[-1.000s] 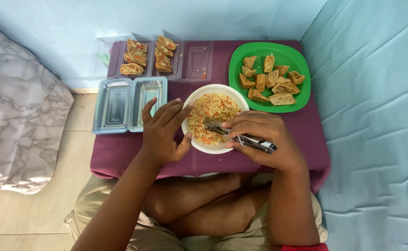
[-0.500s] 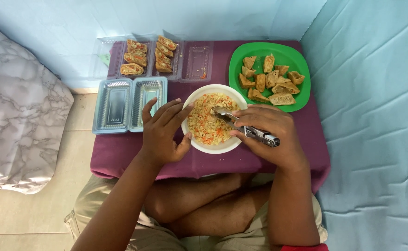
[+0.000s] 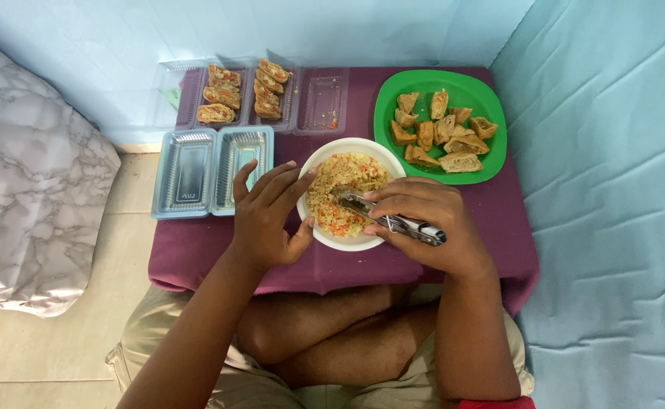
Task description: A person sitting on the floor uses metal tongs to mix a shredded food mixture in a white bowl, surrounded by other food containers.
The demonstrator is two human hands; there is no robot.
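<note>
Since a second ago the spoon [image 3: 389, 218] has shifted a little inside the bowl [image 3: 325, 160], its tip now at the middle of the rice [image 3: 340, 189]; both hands have stayed put.

Far left, marble-patterned bedding [image 3: 33, 189] over tiled floor [image 3: 52, 348]. Next, two empty blue plastic trays [image 3: 211, 170] side by side on the left part of the table [image 3: 196, 254], which has a purple cloth. Behind them, clear plastic containers [image 3: 272, 95]: middle ones hold sliced rolls [image 3: 241, 92], right one is empty.

Left hand [image 3: 264, 216] rests against the bowl's left rim, fingers [image 3: 283, 182] spread and loosely curved over the edge, thumb under the rim; it steadies the bowl, not closed round anything.

White bowl sits at the table's front middle, touching the left hand, filled with orange-flecked rice.

Right hand [image 3: 427, 223] is over the bowl's right side, fingers closed tight on the metal spoon handle; the handle end sticks out toward the right, the spoon head lies in the rice.

Behind and right, a green plate [image 3: 491, 151] with fried golden pieces [image 3: 442, 132], just beside the bowl. Far right, light blue sheet [image 3: 613, 227]. Below the table, crossed legs in beige shorts [image 3: 158, 333].
</note>
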